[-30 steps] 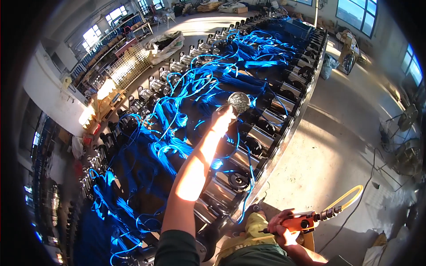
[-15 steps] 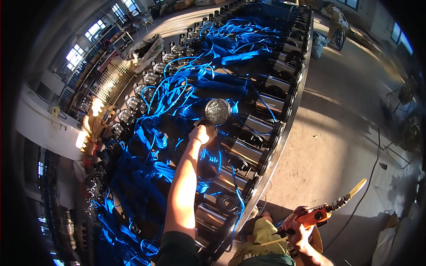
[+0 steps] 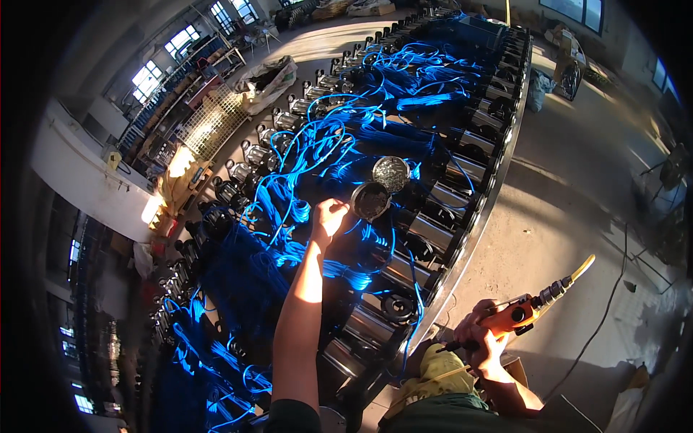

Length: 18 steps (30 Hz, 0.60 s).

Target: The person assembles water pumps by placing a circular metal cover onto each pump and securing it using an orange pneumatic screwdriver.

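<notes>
My left hand (image 3: 330, 219) is above the bench, just left of a dark round bowl (image 3: 370, 201). Its fingertips are pinched together; anything between them is too small to make out. Touching the dark bowl's far side is a second round bowl (image 3: 391, 173) full of small shiny metal pieces. Low on the right, my right hand (image 3: 479, 333) is wrapped round an orange air screwdriver (image 3: 511, 316). A yellow hose (image 3: 583, 267) leaves its upper end, and its dark tip points left, over my lap.
Coiled blue cables (image 3: 317, 148) lie along the long bench. Rows of shiny metal cylinders with black end parts (image 3: 446, 204) line both its sides, inside a metal edge (image 3: 498, 162) on the right. A dark cable (image 3: 613, 289) trails over the floor at right.
My left hand has drawn back from the dark bowl to its left, fingers pinched. My right hand keeps hold of the screwdriver. The whole view has shifted slightly.
</notes>
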Each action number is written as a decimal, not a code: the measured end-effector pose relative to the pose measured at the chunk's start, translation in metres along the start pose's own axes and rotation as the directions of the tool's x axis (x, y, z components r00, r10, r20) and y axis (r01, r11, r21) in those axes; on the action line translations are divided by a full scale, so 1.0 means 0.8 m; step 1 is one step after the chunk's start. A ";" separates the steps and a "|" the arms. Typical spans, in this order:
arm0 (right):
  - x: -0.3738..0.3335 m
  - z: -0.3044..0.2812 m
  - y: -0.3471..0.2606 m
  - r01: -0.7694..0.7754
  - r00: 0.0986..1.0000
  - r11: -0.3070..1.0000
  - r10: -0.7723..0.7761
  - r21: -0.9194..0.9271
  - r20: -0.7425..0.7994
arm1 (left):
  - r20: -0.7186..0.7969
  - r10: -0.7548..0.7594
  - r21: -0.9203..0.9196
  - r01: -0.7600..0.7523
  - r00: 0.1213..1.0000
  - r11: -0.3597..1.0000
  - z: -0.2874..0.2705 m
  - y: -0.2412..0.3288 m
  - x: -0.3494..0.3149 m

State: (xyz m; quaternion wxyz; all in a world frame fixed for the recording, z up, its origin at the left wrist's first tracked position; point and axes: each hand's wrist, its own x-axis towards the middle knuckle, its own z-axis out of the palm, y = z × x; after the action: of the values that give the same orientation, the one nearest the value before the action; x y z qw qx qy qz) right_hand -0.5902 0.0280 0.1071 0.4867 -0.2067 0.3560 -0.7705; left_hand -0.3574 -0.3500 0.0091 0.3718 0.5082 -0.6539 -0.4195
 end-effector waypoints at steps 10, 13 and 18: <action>-0.013 -0.048 0.031 -0.064 0.997 0.983 0.068 -0.171 0.019 | 0.267 0.061 0.922 -0.274 0.962 0.273 0.104 -0.057 0.076; 0.001 -0.067 0.022 -0.089 0.992 0.977 0.068 -0.192 -0.109 | 0.365 -0.011 0.892 -0.346 0.931 0.291 0.128 -0.063 0.094; 0.030 -0.051 -0.001 -0.014 0.995 0.994 0.003 -0.113 -0.099 | 0.354 0.046 0.818 -0.333 0.934 0.470 0.091 -0.056 0.107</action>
State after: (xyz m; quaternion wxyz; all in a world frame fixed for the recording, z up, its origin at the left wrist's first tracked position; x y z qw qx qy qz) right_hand -0.6280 0.0211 0.0803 0.4591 -0.1940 0.4236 -0.7564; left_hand -0.4261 -0.4272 -0.0541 0.0126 0.4834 -0.8735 -0.0568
